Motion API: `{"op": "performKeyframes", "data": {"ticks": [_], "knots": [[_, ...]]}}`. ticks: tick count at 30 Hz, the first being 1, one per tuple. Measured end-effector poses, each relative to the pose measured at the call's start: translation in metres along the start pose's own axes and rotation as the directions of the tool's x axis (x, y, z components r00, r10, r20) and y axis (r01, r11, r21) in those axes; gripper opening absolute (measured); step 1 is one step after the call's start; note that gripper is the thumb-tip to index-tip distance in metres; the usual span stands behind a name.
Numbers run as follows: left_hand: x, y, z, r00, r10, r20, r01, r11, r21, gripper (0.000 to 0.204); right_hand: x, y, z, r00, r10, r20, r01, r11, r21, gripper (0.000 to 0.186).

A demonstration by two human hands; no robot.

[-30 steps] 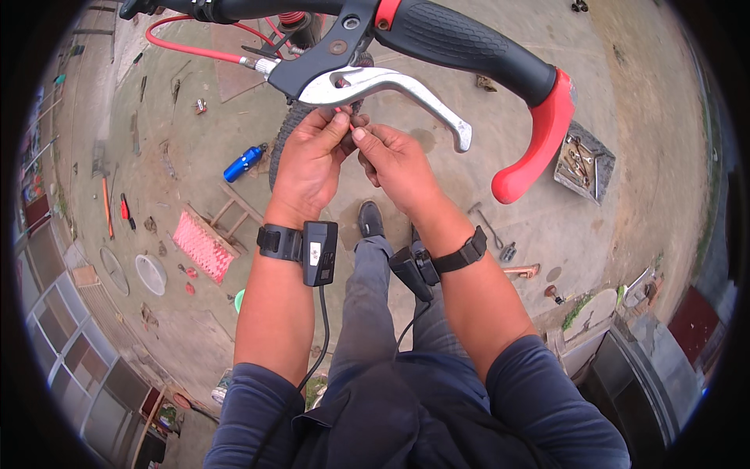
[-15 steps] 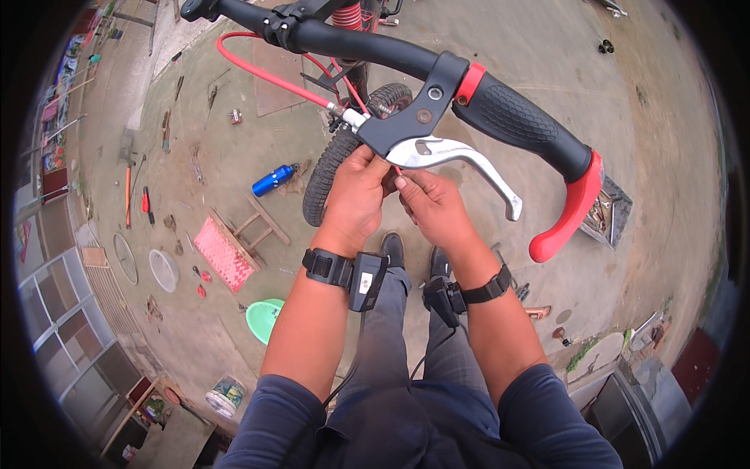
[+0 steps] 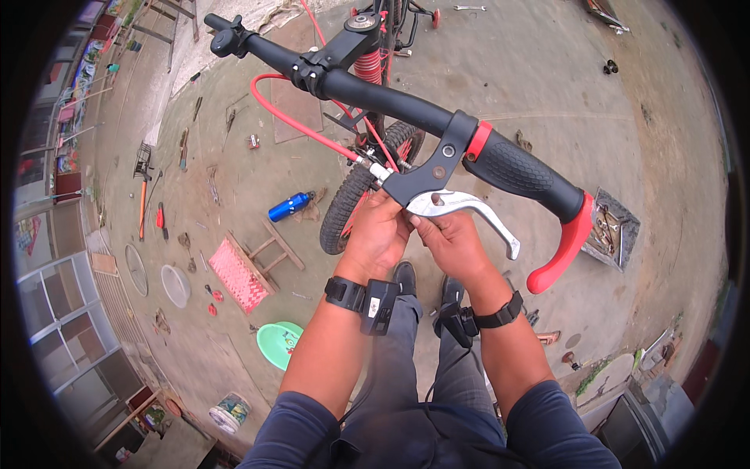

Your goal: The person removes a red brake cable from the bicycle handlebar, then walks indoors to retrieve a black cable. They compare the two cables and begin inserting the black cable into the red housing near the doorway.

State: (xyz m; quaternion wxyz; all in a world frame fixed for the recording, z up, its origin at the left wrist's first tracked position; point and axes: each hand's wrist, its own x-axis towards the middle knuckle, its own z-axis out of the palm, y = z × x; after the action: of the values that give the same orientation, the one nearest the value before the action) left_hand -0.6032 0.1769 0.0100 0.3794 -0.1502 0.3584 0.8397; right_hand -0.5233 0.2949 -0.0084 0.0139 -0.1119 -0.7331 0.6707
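A bicycle handlebar (image 3: pixel 398 98) crosses in front of me, with a black and red grip (image 3: pixel 523 172) at its right. Clamped beside that grip is a brake lever (image 3: pixel 469 205), its silver blade under a black bracket. A red brake cable (image 3: pixel 293 117) loops into the bracket's left end. My left hand (image 3: pixel 375 238) has its fingers closed just beneath the bracket, fingertips partly hidden behind it. Close against it, my right hand (image 3: pixel 455 244) pinches at the base of the silver blade. What lies between the fingers is too covered to make out.
Below the handlebar is the front wheel (image 3: pixel 348 211). A blue bottle (image 3: pixel 289 206), a low stool with a pink woven seat (image 3: pixel 238 273) and a green basin (image 3: pixel 277 345) are on the ground leftward. A tool tray (image 3: pixel 613 230) lies at the right.
The handlebar, lever and both hands sit lower in the view, and more of the bicycle shows at the top. Both hands stay under the lever; red between the fingers earlier is now hidden.
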Motion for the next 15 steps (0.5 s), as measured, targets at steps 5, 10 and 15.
{"op": "performKeyframes", "data": {"ticks": [5, 10, 15], "knots": [[0.003, -0.002, -0.007, 0.998, -0.017, -0.061, 0.021, 0.998, 0.056, 0.021, 0.0, 0.0, -0.004, 0.998, 0.031, 0.046, -0.028, 0.997, -0.065, 0.026], [0.003, -0.005, -0.013, 0.989, -0.004, -0.148, 0.035, 0.977, 0.209, 0.018, 0.0, 0.009, 0.0, 0.986, 0.162, 0.038, -0.162, 0.987, 0.002, 0.027], [0.008, -0.004, -0.013, 0.979, 0.064, -0.195, 0.015, 0.924, 0.382, 0.019, 0.002, 0.033, 0.01, 0.986, 0.167, -0.023, -0.165, 0.985, 0.056, 0.017]]}}
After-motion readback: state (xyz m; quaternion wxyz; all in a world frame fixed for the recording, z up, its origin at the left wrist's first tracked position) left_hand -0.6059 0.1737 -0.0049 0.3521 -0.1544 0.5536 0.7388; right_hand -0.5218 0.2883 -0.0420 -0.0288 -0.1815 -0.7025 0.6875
